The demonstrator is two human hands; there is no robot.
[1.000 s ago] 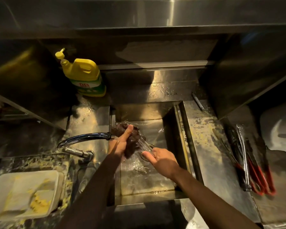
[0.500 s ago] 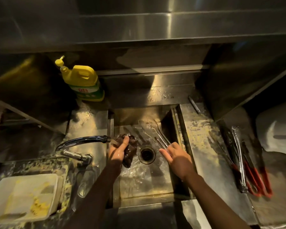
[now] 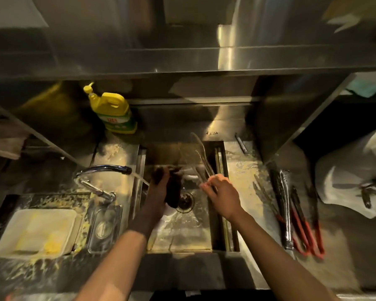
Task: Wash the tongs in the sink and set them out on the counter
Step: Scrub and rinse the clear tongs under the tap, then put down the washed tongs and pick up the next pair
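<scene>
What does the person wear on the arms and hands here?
No sleeves show: both forearms are bare down to the picture's edge. The right hand wears no glove, ring or watch. The left hand is in dark shadow; I cannot tell there.

All you really get of this person is two arms entering from the bottom edge of the frame, bare all the way to the fingers. Any sleeves are out of shot. The right hand (image 3: 224, 196), just right of centre, is bare. The left hand (image 3: 157, 190) and wrist go noticeably darker past a sharp line at the wrist. Glove or shadow, can't tell.
</scene>
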